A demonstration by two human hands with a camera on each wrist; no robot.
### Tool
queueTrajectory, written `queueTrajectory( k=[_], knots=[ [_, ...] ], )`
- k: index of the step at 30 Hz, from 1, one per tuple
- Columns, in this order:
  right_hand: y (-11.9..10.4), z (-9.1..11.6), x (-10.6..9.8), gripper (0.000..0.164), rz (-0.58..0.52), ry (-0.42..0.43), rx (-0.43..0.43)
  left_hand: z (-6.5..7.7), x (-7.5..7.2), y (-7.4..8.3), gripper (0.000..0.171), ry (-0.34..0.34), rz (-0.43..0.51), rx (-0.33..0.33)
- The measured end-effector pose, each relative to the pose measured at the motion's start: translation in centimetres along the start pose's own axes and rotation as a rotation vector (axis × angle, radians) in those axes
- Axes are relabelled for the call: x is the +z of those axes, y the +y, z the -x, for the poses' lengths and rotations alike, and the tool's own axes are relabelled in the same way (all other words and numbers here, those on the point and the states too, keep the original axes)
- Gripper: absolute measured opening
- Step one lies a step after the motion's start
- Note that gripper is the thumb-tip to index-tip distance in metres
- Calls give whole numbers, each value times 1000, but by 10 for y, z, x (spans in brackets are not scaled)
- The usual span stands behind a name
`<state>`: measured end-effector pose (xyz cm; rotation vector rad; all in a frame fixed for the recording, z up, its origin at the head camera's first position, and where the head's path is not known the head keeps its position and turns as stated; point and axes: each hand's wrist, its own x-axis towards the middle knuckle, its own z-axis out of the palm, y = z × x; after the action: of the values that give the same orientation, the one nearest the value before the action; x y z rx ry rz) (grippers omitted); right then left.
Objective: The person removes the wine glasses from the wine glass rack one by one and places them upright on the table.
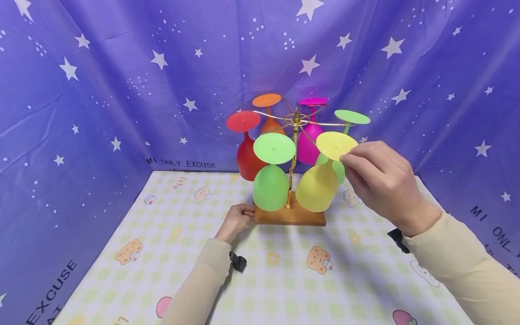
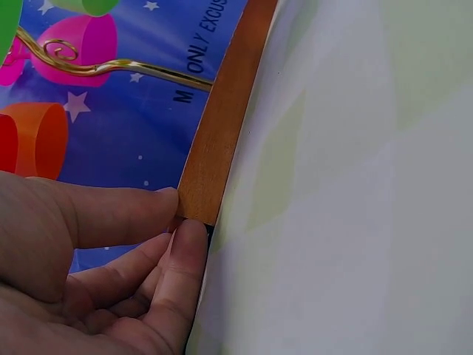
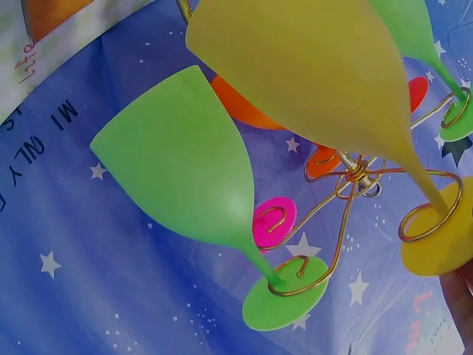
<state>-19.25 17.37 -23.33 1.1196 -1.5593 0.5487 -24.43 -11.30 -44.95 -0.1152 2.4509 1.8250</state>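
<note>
A gold wire glass rack (image 1: 296, 118) on a wooden base (image 1: 294, 218) holds several plastic goblets upside down by their feet. My right hand (image 1: 379, 180) pinches the edge of the foot of the yellow goblet (image 1: 318, 187) at the front right. In the right wrist view, a wire loop curls round the stem of this goblet, beside its foot (image 3: 436, 248). My left hand (image 1: 237, 220) holds the left end of the base, thumb and forefinger at its corner in the left wrist view. The front green goblet (image 1: 271, 187) hangs beside the yellow one.
Red (image 1: 248, 155), orange (image 1: 269, 126) and magenta goblets (image 1: 309, 142) hang on the left and at the back, another green goblet (image 1: 351, 117) at the right. A checked cloth (image 1: 170, 262) covers the table. Behind it hangs a blue star curtain (image 1: 134, 90).
</note>
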Motion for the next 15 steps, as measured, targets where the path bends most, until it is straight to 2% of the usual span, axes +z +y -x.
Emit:
queueTrajectory(
  k=[6,15],
  knots=[
    [-2,-4,5,12,11,44,12,0,1,0,35,4,7,-4],
    [-3,-15,8,13,14,35,32,1,1,1,35,1,4,-7]
  ],
)
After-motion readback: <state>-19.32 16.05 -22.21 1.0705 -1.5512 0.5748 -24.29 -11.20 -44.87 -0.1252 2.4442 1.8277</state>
